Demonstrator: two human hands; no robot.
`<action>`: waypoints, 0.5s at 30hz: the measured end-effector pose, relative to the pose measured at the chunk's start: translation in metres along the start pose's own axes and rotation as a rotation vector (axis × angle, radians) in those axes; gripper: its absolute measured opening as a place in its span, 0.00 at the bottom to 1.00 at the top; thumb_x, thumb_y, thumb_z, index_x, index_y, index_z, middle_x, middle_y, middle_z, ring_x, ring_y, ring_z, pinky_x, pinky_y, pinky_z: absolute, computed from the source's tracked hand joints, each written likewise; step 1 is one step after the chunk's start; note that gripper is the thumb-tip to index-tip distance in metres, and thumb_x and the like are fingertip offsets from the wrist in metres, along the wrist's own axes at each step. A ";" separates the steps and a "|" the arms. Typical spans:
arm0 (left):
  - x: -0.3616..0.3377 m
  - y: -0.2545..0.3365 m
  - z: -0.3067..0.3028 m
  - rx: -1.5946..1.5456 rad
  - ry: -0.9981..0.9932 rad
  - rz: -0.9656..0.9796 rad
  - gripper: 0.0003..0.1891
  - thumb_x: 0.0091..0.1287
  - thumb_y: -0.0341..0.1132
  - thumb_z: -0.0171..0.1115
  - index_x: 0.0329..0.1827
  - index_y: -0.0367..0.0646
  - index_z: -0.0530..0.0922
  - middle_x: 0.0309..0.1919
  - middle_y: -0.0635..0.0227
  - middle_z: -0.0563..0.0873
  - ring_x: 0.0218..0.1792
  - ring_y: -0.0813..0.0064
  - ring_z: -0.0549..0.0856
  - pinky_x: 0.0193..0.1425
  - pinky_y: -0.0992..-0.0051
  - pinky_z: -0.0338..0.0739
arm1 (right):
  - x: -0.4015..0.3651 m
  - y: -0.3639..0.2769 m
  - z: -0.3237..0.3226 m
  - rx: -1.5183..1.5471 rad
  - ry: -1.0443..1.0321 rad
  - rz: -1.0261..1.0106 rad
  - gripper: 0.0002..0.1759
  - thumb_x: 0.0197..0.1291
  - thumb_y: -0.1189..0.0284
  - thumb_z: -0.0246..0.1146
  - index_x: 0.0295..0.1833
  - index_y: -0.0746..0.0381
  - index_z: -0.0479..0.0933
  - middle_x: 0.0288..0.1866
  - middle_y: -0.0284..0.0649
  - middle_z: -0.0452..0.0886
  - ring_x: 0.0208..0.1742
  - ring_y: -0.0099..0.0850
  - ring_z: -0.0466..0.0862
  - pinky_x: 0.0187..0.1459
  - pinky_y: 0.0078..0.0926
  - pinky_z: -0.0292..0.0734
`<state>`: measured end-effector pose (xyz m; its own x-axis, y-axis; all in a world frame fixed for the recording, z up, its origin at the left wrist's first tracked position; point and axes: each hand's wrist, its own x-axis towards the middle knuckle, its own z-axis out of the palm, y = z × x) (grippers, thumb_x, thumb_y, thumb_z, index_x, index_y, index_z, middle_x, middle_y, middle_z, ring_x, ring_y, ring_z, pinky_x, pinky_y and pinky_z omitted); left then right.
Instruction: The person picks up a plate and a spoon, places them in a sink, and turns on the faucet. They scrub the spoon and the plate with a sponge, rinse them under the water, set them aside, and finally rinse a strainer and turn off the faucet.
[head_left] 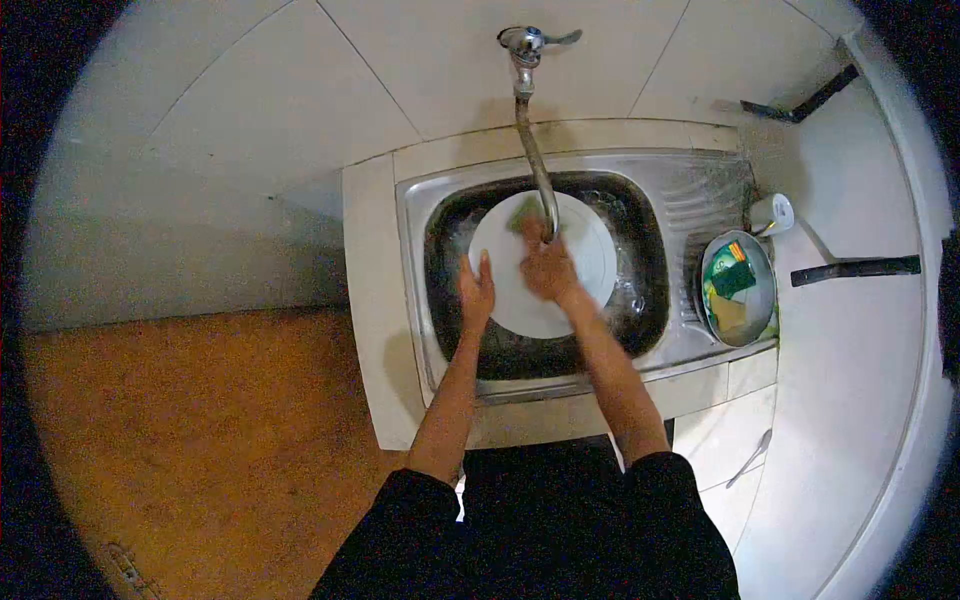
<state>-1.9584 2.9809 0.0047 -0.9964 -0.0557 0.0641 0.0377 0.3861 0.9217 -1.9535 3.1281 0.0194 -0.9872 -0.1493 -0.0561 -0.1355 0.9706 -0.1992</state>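
Note:
A large white plate [520, 305] is held over the sink basin, under the tap's spout. My left hand [477, 292] grips its left rim, with the thumb on the upper face and the other fingers partly hidden. On the plate's upper part my right hand [547, 270] presses a green scrubbing sponge [524, 213] to the surface. Motion blurs the right fingers, and the spout crosses in front of them. The metal sink [432, 190] has a dark, wet-looking basin around the plate.
The tap [527, 45] comes out of the tiled wall, its curved spout reaching over the plate. On the ridged drainboard [700, 200] at right stand a bowl [764, 300] with green and yellow packets or sponges and a white cup [772, 214]. Black brackets [855, 269] stick out at right.

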 end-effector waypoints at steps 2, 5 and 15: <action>0.000 -0.003 0.004 0.041 0.010 0.006 0.29 0.65 0.50 0.48 0.51 0.26 0.66 0.39 0.42 0.77 0.40 0.51 0.79 0.45 0.62 0.70 | -0.025 0.026 -0.018 0.007 0.140 0.021 0.34 0.53 0.64 0.50 0.63 0.71 0.55 0.68 0.54 0.47 0.69 0.48 0.46 0.67 0.42 0.40; 0.001 -0.014 0.009 0.089 0.085 0.067 0.30 0.64 0.51 0.48 0.51 0.24 0.65 0.39 0.40 0.76 0.41 0.50 0.78 0.46 0.63 0.70 | -0.083 0.013 -0.013 0.074 0.180 0.130 0.34 0.52 0.65 0.50 0.63 0.72 0.54 0.68 0.54 0.46 0.70 0.49 0.44 0.67 0.43 0.38; 0.003 -0.019 0.007 0.118 0.067 0.133 0.17 0.69 0.43 0.36 0.38 0.35 0.66 0.25 0.43 0.74 0.30 0.40 0.74 0.31 0.55 0.66 | -0.001 -0.017 0.006 0.526 0.271 0.050 0.35 0.47 0.71 0.55 0.62 0.70 0.54 0.65 0.54 0.53 0.66 0.51 0.53 0.66 0.46 0.45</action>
<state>-1.9623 2.9798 -0.0152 -0.9757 -0.0569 0.2117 0.1559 0.4989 0.8525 -1.9495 3.1107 0.0167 -0.9870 0.0151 0.1602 -0.0967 0.7405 -0.6651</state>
